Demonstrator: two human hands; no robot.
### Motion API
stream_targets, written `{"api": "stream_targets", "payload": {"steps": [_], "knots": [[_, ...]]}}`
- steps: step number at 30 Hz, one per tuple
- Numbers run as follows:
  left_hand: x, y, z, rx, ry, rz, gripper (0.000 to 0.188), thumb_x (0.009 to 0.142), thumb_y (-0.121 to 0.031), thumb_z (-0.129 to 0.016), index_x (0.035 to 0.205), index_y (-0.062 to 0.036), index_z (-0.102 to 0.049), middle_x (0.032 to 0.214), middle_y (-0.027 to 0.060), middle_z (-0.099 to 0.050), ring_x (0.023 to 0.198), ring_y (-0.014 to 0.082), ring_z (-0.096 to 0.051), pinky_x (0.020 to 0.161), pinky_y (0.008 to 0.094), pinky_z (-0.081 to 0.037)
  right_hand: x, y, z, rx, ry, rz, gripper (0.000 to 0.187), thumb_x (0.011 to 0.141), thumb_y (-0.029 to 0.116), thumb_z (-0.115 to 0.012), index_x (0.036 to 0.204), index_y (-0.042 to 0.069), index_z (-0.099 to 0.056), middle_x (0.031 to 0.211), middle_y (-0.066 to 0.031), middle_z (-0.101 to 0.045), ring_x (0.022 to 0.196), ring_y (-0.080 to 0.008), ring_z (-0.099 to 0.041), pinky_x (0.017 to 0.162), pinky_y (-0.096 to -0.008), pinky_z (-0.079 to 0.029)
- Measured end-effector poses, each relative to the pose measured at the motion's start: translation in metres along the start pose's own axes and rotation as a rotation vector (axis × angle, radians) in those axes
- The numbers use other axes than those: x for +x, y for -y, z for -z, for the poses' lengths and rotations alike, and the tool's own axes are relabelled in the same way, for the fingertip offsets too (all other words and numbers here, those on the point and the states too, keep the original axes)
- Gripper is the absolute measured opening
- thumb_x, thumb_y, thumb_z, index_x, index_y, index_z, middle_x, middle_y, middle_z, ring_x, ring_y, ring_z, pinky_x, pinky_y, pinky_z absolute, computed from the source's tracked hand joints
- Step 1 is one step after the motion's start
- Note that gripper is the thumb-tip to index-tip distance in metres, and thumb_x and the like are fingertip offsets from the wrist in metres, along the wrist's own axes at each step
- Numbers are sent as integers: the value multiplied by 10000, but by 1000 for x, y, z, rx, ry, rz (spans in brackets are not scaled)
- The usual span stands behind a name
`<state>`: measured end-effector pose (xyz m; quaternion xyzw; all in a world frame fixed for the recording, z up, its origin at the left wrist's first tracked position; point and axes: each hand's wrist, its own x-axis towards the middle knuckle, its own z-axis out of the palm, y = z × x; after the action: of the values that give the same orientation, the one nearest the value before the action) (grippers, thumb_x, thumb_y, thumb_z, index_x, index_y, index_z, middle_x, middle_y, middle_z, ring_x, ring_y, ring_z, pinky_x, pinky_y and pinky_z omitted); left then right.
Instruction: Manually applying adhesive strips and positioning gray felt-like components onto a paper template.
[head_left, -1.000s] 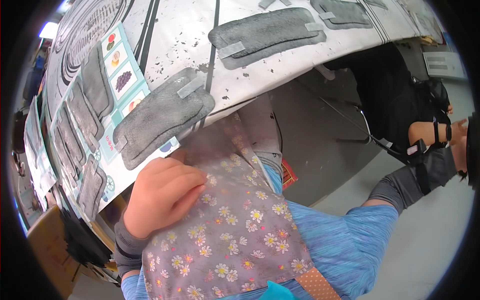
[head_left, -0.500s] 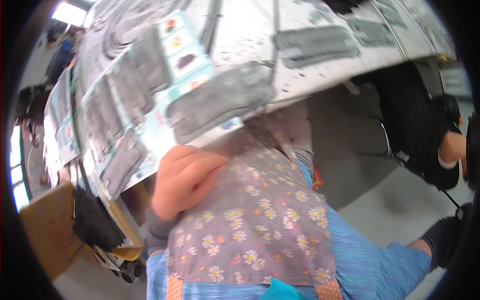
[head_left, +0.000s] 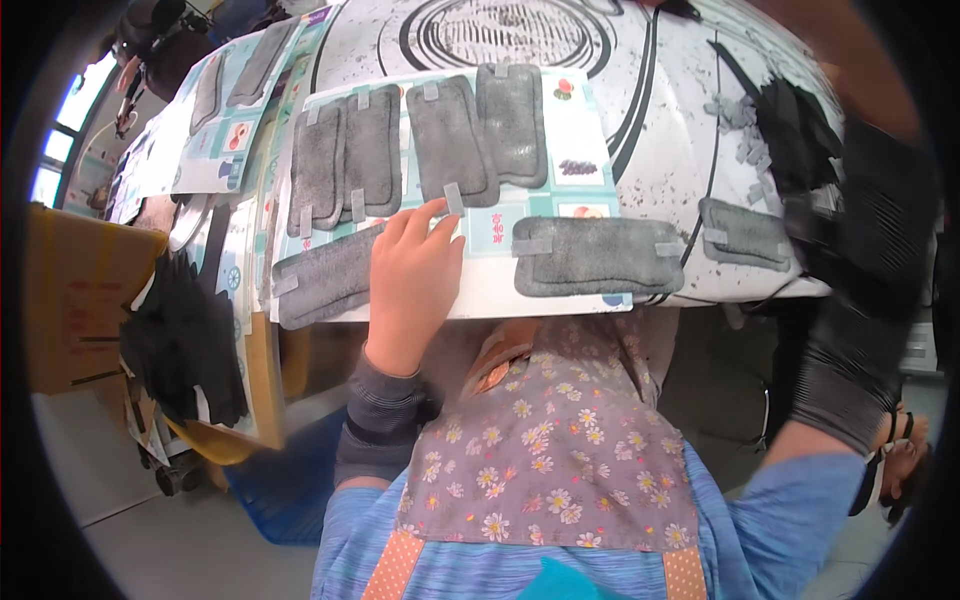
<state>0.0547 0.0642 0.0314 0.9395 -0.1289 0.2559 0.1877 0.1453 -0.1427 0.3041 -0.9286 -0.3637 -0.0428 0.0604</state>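
Cardboard box (head_left: 95, 310) stands at nine o'clock, and just inside it we see a heap of black cloth (head_left: 185, 340). Nearer the middle, toward ten o'clock, a grey pad (head_left: 325, 280) lies on the printed board (head_left: 490, 290), its inner end hidden beneath our left hand (head_left: 415, 275). Four grey pads (head_left: 450, 140) lie lengthwise away from us between ten and twelve o'clock; a pale tab (head_left: 453, 198) on one of them sits at our fingertips. Our fingers bend slightly, and we cannot tell whether they pinch anything. We judge the covered pad light, soft and bendy, with a fuzzy face unlikely to slip and little to break; its stitched-looking rim, along the near long edge, seems the best hold, clear of the smoother tabs. At two o'clock a wide grey pad (head_left: 600, 258) reaches past the board's edge onto the patterned tablecloth (head_left: 685, 120), and farther out lies an outer grey pad (head_left: 745, 235). Our right hand (head_left: 870, 60), a dark blur near the rim at two o'clock, shows no distinct fingers, so we cannot tell its grip.
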Motion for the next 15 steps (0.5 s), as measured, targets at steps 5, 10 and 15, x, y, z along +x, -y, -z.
{"api": "stream_targets", "payload": {"steps": [5, 10, 15], "knots": [[13, 12, -39, 108, 138, 38, 214, 855, -119, -638, 1048, -30, -657, 1118, 47, -639, 1051, 263, -568, 874, 406, -455, 87, -77, -135, 299, 377, -239, 250, 890, 280, -629, 919, 34, -667, 785, -49, -695, 691, -123, -664, 542, -254, -471], [11, 17, -44, 127, 173, 83, 197, 851, -120, -632, 1025, -31, -655, 1094, 50, -640, 1030, 247, -574, 860, 397, -450, 99, -83, -183, 363, 400, -256, 192, 848, 213, -658, 857, 22, -657, 741, -49, -676, 646, -147, -651, 539, -289, -476], [16, 12, -44, 197, 209, 98, 188, 850, -122, -621, 1010, -25, -641, 1055, 54, -636, 986, 241, -582, 835, 380, -440, 136, -121, -221, 70, 283, -191, 202, 809, 172, -651, 878, -17, -665, 737, -131, -661, 678, -228, -665, 621, -353, -524]]}}
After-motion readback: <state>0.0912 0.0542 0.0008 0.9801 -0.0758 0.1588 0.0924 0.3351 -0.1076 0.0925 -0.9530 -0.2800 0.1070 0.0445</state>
